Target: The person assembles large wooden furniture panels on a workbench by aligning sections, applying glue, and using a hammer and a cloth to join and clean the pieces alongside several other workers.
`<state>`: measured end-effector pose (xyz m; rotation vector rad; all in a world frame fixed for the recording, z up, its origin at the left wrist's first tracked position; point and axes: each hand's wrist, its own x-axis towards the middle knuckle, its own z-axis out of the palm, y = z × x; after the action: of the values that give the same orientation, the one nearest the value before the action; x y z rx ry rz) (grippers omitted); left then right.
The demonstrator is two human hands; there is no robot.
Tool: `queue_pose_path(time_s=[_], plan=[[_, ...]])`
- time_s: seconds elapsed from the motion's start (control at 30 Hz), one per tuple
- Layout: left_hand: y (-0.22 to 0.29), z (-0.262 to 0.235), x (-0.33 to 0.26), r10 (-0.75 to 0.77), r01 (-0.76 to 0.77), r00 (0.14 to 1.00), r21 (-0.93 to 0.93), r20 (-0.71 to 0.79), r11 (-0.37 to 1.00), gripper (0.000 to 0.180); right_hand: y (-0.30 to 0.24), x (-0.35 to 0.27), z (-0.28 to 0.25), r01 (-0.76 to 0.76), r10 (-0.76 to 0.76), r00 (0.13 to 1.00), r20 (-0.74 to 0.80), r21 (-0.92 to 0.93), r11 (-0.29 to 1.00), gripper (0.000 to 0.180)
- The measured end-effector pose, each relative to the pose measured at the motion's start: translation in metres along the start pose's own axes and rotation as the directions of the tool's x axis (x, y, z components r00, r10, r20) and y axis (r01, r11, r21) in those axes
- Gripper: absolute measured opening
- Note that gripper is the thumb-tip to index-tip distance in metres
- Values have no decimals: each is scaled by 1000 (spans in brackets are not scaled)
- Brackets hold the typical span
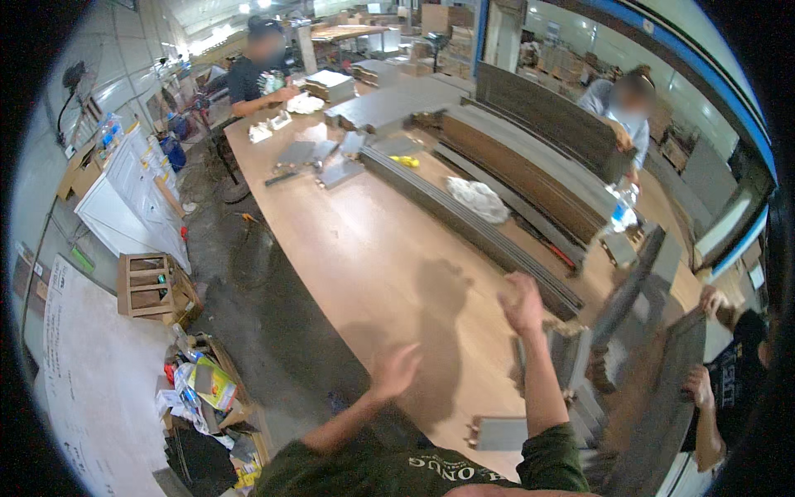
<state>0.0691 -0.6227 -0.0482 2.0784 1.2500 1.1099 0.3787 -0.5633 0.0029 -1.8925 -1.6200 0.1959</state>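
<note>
My left hand (396,371) hovers over the near left edge of the wooden tabletop (331,236), slightly blurred, fingers apart and nothing in them. Further right, my right hand (523,306) is raised beside the near end of a stack of long grey strips (476,228). Its fingers are spread and hold nothing; whether they touch the strips I cannot tell. To the right of my right forearm lie grey panel pieces (567,356). A small grey block-like piece (500,433) rests at the table's near edge.
A white cloth bundle (478,200) and long dark panels (522,170) lie beyond the strips. One co-worker (258,79) stands far left, another (621,108) far right; a third person's hands (701,386) hold a dark panel (662,398) at right. A full waste box (207,389) stands left.
</note>
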Motion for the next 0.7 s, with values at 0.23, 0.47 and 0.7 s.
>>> queue_pose_path(time_s=[0.23, 0.47, 0.7], plan=[[-163, -188, -127, -529, 543, 830, 43, -176, 839, 30, -143, 10, 193, -215, 235, 969, 73, -212, 953, 59], [-269, -301, -94, -708, 735, 662, 31, -247, 677, 36, -192, 28, 242, -445, 436, 894, -102, -297, 845, 55], [-374, -369, 15, -525, 540, 842, 206, -129, 816, 41, -190, 58, 275, -625, 551, 780, -297, -322, 711, 52]])
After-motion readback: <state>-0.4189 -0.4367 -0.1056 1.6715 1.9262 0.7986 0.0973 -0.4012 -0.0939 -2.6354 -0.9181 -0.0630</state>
